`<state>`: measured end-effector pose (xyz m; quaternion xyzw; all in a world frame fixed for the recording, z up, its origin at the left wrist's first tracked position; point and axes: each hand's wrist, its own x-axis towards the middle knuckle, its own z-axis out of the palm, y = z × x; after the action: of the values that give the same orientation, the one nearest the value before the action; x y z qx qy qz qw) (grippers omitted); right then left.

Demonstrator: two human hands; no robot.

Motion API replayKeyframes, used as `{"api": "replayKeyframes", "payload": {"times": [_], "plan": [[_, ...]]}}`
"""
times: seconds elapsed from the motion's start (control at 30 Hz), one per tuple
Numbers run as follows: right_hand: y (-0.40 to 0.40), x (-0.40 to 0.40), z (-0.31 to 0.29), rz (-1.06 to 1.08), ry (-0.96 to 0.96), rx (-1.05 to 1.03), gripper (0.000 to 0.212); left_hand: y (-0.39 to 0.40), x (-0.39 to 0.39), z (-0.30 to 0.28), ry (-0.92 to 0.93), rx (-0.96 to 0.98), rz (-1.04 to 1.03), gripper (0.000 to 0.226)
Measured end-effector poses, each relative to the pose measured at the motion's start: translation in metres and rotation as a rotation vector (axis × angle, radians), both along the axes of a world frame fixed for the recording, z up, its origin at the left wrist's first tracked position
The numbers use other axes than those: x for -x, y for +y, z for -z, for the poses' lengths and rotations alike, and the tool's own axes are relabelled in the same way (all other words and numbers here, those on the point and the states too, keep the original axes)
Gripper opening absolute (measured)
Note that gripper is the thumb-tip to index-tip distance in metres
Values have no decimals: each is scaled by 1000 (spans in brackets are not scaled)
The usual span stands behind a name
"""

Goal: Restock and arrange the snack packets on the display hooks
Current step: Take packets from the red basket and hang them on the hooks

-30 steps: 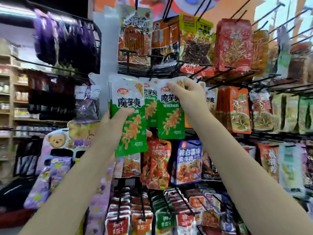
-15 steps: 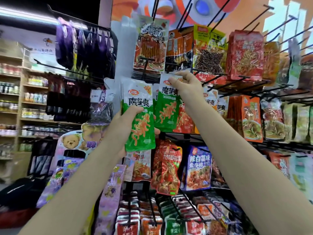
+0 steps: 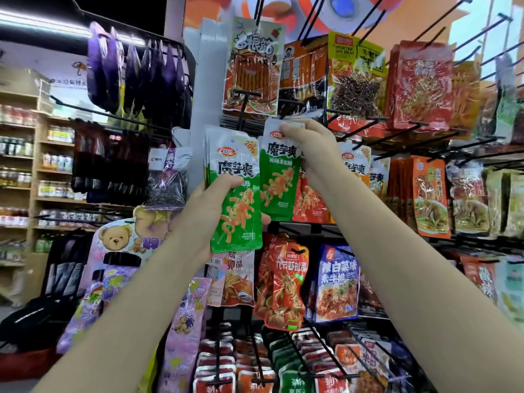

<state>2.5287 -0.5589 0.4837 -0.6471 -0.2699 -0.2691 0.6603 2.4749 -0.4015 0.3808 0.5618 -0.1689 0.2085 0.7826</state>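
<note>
Our right hand (image 3: 307,148) pinches the top edge of a single green packet (image 3: 277,177), which hangs long axis vertical, its top touching or just short of the black display hook (image 3: 246,109) directly above; we cannot see the hang hole. Our left hand (image 3: 211,205) grips the spare green packets (image 3: 235,194) upright just beside it, lower. The right hand is nearer the hook, so we judge it threads next.
</note>
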Motion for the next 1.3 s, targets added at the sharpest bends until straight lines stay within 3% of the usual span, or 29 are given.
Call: {"api": "replayKeyframes", "payload": {"times": [0.17, 0.3, 0.47, 0.6, 0.73, 0.9, 0.93, 1.03, 1.2, 1.23, 1.3], "plan": [[0, 4, -4, 12, 68, -8, 8, -4, -1, -1, 7, -26, 31, 74], [3, 6, -3, 61, 94, 53, 10, 0, 2, -6, -8, -135, 45, 39], [-6, -3, 18, 260, -134, 138, 22, -3, 9, 3, -11, -41, 13, 57], [-12, 1, 44, 392, -369, 130, 6, -6, 8, -1, -57, -41, -41, 60], [-14, 26, 60, 89, -215, 19, 21, -10, 6, 0, -99, -89, -46, 70], [-17, 33, 67, -160, -84, 113, 47, -16, 7, 0, -150, -119, -32, 71], [-17, 34, 69, -181, -94, 133, 46, -18, 8, 1, -154, -128, -34, 70], [-16, 30, 76, -207, -122, 139, 13, -24, 12, 2, -142, -109, -87, 71], [-27, 19, 61, -165, -123, -81, 18, -19, 17, 3, -7, 86, -217, 129], [-31, 17, 56, -166, -131, -103, 19, -18, 20, 3, -2, 100, -230, 127], [-34, 15, 48, -138, -165, -76, 19, -12, 19, 4, -39, 139, -215, 101]]}}
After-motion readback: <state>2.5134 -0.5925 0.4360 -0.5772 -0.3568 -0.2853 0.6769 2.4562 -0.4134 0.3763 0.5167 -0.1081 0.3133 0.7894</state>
